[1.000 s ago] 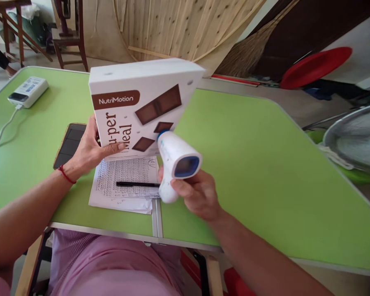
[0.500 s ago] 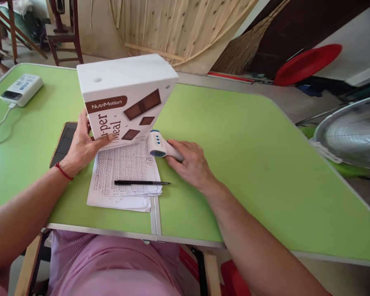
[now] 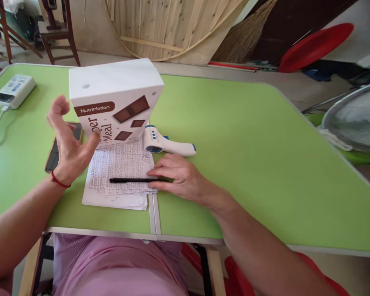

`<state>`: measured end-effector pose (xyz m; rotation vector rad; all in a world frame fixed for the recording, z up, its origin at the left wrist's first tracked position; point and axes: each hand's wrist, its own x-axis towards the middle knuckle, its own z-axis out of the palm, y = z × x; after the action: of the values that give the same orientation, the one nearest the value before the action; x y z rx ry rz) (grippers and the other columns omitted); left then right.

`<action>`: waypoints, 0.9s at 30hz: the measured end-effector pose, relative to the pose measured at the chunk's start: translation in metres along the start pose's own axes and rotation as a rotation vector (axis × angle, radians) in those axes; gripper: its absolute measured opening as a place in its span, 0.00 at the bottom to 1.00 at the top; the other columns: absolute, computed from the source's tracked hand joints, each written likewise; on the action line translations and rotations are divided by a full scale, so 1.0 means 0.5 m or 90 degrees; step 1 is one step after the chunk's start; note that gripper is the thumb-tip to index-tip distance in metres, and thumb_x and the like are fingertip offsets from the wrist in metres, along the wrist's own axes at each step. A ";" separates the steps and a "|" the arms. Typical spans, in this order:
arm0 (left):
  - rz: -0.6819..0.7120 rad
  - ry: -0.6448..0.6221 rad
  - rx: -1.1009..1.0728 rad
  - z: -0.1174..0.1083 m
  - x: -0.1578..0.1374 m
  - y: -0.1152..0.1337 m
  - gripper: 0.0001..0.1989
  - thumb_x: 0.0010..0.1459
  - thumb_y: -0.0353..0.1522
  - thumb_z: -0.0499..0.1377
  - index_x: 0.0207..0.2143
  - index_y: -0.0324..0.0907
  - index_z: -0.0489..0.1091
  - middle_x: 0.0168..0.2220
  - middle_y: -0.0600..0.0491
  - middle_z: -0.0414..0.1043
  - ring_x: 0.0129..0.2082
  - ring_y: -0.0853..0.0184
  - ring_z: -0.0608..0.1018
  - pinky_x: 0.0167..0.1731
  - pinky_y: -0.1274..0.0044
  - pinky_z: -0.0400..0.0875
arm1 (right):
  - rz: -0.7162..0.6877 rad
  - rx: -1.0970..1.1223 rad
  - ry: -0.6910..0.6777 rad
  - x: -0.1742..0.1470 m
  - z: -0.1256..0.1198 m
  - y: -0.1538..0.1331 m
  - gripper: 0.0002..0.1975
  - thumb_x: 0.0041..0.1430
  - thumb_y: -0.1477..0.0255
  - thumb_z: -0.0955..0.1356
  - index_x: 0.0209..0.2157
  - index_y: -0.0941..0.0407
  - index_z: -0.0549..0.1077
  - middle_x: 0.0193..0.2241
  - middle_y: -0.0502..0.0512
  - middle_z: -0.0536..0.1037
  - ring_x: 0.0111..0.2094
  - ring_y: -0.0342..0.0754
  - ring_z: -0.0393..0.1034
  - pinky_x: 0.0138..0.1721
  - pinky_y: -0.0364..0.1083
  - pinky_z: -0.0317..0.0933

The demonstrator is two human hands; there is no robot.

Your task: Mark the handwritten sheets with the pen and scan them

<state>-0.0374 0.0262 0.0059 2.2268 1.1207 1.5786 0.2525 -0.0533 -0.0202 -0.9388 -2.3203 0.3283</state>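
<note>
A white box (image 3: 117, 102) with "NutriMotion" lettering and brown bar pictures stands upright at the back of the handwritten papers (image 3: 120, 164). My left hand (image 3: 70, 144) is at the box's left side with fingers spread; its thumb is at the front face, and whether it touches is unclear. A black pen (image 3: 129, 180) lies across the papers. My right hand (image 3: 179, 176) has its thumb and fingers closed on either side of the pen's right end, partly hiding it. Just beyond that hand, a white and blue handheld infrared thermometer (image 3: 169, 144) rests on the table.
A dark phone (image 3: 54, 154) lies partly behind my left hand. At the far left of the green table (image 3: 249, 164) is a white power bank (image 3: 15, 91) with a cable. Beyond stand a wooden chair (image 3: 57, 35), a straw broom (image 3: 243, 37) and a red round object (image 3: 316, 47).
My right hand has let go of the thermometer and moved toward me to the pen. My left hand has opened and come off the box's side. The thermometer now lies free.
</note>
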 end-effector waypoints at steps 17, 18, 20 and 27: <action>0.261 -0.569 0.102 0.057 -0.070 0.074 0.17 0.71 0.33 0.50 0.56 0.35 0.68 0.59 0.42 0.71 0.47 0.55 0.73 0.46 0.61 0.74 | 0.359 0.340 0.469 0.027 -0.007 -0.035 0.03 0.48 0.75 0.71 0.25 0.54 0.74 0.19 0.47 0.77 0.18 0.41 0.70 0.19 0.40 0.66; 0.260 -0.578 0.109 0.057 -0.070 0.075 0.18 0.71 0.33 0.49 0.57 0.36 0.68 0.60 0.43 0.70 0.47 0.54 0.72 0.45 0.60 0.74 | 0.370 0.365 0.464 0.029 -0.001 -0.037 0.03 0.47 0.76 0.71 0.25 0.54 0.73 0.19 0.47 0.77 0.19 0.42 0.71 0.20 0.41 0.67; 0.255 -0.597 0.115 0.054 -0.069 0.079 0.18 0.71 0.33 0.49 0.58 0.36 0.69 0.62 0.45 0.68 0.48 0.53 0.71 0.45 0.59 0.73 | 0.380 0.389 0.429 0.031 0.011 -0.034 0.03 0.47 0.76 0.70 0.26 0.54 0.73 0.20 0.47 0.78 0.20 0.42 0.72 0.21 0.41 0.68; 0.233 -0.633 0.126 0.048 -0.067 0.083 0.19 0.71 0.35 0.50 0.58 0.37 0.69 0.64 0.46 0.66 0.50 0.52 0.69 0.46 0.59 0.70 | 0.394 0.304 0.309 0.028 0.051 -0.010 0.03 0.49 0.72 0.69 0.29 0.55 0.73 0.21 0.47 0.75 0.20 0.42 0.67 0.22 0.43 0.65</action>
<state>-0.0019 -0.0188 -0.0058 2.8770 0.5892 0.2434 0.2261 -0.0475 -0.0319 -1.2890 -1.3870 0.7674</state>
